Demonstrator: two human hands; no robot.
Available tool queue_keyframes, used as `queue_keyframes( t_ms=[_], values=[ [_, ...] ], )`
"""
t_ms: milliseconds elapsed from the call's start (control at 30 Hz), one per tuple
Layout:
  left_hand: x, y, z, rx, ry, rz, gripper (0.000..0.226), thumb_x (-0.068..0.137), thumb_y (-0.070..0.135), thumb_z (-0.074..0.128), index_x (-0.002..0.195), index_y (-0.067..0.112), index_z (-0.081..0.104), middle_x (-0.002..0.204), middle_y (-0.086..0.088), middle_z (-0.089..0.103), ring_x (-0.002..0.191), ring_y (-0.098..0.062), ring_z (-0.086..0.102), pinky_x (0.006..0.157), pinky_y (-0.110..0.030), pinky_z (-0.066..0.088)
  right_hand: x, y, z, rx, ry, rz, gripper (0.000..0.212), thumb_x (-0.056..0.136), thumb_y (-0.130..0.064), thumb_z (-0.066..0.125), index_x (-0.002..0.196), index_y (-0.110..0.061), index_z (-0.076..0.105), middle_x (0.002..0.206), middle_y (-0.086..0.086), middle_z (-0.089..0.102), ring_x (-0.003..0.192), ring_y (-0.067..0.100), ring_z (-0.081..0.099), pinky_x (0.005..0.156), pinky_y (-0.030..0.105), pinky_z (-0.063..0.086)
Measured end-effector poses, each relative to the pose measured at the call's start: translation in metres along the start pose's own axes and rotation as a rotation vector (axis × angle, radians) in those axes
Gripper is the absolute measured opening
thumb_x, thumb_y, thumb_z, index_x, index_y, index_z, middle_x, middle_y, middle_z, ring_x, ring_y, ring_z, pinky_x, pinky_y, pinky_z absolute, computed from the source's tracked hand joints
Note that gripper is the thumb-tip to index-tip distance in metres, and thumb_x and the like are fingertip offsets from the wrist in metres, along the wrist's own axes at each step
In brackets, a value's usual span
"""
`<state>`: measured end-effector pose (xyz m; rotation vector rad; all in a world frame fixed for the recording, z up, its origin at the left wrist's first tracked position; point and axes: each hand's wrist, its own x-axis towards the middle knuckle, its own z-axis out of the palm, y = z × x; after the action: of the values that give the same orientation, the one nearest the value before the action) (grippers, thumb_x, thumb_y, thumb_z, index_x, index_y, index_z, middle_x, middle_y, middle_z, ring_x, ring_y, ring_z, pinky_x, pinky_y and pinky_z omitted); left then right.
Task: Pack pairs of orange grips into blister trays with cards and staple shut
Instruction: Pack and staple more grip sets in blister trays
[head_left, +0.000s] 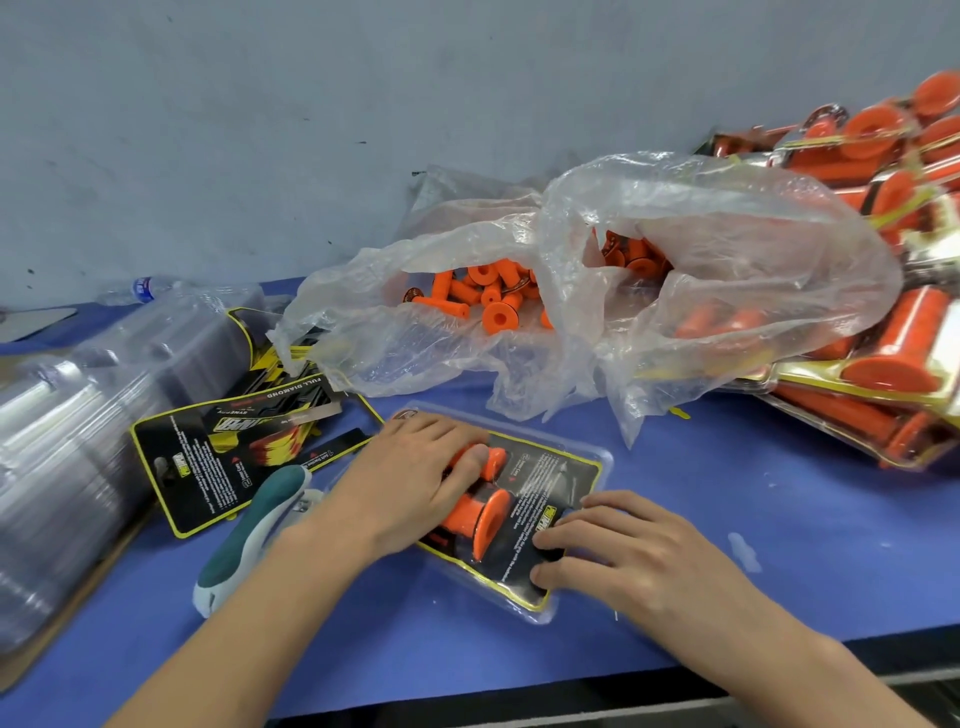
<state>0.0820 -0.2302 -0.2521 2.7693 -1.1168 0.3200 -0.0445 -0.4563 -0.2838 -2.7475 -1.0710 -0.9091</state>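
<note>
Packing workshop, small factory bench. Signs: blue worktable (727, 519) pushed against bare, scuffed grey wall (260, 130). Stock in bulk, same item many times over. Clear plastic bag (701, 218) holding loose orange grips (483, 296). Stack of empty blister trays (78, 415) at left, blurred, seemingly nested. Printed cards (218, 452) piled beside stack. Heap of finished packs (883, 364) at right. Hand stapler (249, 530) on table. Water bottle (143, 289) lying at back.

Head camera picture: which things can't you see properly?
Orange grips: head view, the left hand covers most of them.
Stapler: head view, the left forearm hides part of it.
Finished packs: head view, cut off by the right edge.
Card small print: head view, too small.
</note>
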Motion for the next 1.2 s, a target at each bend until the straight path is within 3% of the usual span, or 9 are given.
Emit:
queue_keyframes(
  t_ms=[133,300,467,633,800,933,1067,1133,1200],
  values=[
    [-0.008,-0.004,-0.005,0.024,0.033,0.008,0.044,0.105,0.046,0.027,0.139,0.03,0.05,0.142,0.012,0.05,0.134,-0.009,0.039,0.114,-0.032,0.026,0.0,-0.002,0.003,0.007,0.034,0.024,0.041,0.102,-0.015,0.033,0.098,-0.03,0.071,0.108,-0.009,0.069,0.096,0.012,0.065,0.092,0.029,0.05],
    [-0.041,-0.04,-0.024,0.087,0.237,-0.481,0.048,0.097,0.044,0.041,0.127,0.011,0.058,0.12,-0.013,0.058,0.111,-0.034,0.054,0.096,-0.048,0.045,0.001,-0.003,0.008,0.02,0.039,0.067,0.041,0.088,-0.007,0.037,0.095,-0.03,0.069,0.104,-0.008,0.069,0.09,0.015,0.066,0.085,0.03,0.054],
    [-0.089,-0.065,-0.012,-0.058,0.022,-0.786,0.054,0.091,0.046,0.061,0.129,0.011,0.049,0.116,-0.011,0.049,0.112,-0.033,0.052,0.095,-0.043,0.044,0.002,-0.004,0.011,-0.02,0.036,0.113,0.039,0.087,-0.003,0.04,0.097,-0.032,0.063,0.1,-0.01,0.065,0.082,0.015,0.061,0.089,0.027,0.044],
    [-0.104,-0.067,-0.014,-0.222,-0.004,-0.72,0.026,0.092,0.044,0.061,0.09,0.023,0.045,0.087,0.0,0.061,0.078,-0.019,0.059,0.063,-0.033,0.042,0.007,-0.015,0.012,-0.098,0.055,0.158,0.052,0.086,0.003,0.029,0.093,-0.033,0.065,0.097,-0.009,0.063,0.078,0.015,0.058,0.09,0.03,0.04],
    [-0.105,-0.047,-0.044,-0.654,0.004,-0.546,0.028,0.087,0.046,0.067,0.1,0.026,0.052,0.077,-0.003,0.07,0.064,-0.017,0.069,0.065,-0.036,0.055,0.015,-0.023,0.012,-0.124,0.082,0.179,0.071,0.094,-0.003,0.002,0.092,-0.031,0.068,0.087,-0.007,0.06,0.069,0.017,0.055,0.084,0.031,0.043],
    [-0.111,-0.019,-0.059,-0.704,-0.336,-0.476,0.069,0.072,0.091,0.04,0.097,0.029,0.059,0.089,0.011,0.068,0.076,0.004,0.063,0.075,-0.011,0.046,0.015,-0.024,0.01,-0.152,0.09,0.184,0.075,0.094,-0.003,-0.001,0.093,-0.031,0.068,0.084,-0.005,0.056,0.067,0.017,0.053,0.085,0.031,0.041],
    [-0.106,0.012,-0.051,-0.772,-0.419,-0.526,0.05,0.076,0.078,0.025,0.082,0.051,0.067,0.076,0.046,0.058,0.071,0.028,0.051,0.063,0.008,0.031,0.015,-0.024,0.011,-0.166,0.101,0.173,0.074,0.095,-0.004,0.0,0.095,-0.031,0.069,0.084,-0.004,0.054,0.067,0.018,0.052,0.085,0.032,0.042],
    [-0.098,0.019,-0.049,-0.831,-0.412,-0.569,0.049,0.078,0.075,0.026,0.07,0.05,0.067,0.067,0.032,0.065,0.062,0.018,0.057,0.056,0.004,0.036,0.015,-0.024,0.012,-0.171,0.102,0.165,0.073,0.095,-0.005,0.0,0.095,-0.031,0.069,0.084,-0.004,0.054,0.067,0.018,0.051,0.083,0.033,0.044],
    [-0.094,0.02,-0.047,-0.898,-0.426,-0.625,0.064,0.078,0.078,0.028,0.07,0.03,0.07,0.066,0.003,0.071,0.06,-0.005,0.066,0.057,-0.011,0.048,0.014,-0.023,0.012,-0.169,0.105,0.163,0.072,0.096,-0.005,0.001,0.096,-0.031,0.069,0.083,-0.005,0.054,0.068,0.018,0.051,0.082,0.034,0.046]
  ],
)
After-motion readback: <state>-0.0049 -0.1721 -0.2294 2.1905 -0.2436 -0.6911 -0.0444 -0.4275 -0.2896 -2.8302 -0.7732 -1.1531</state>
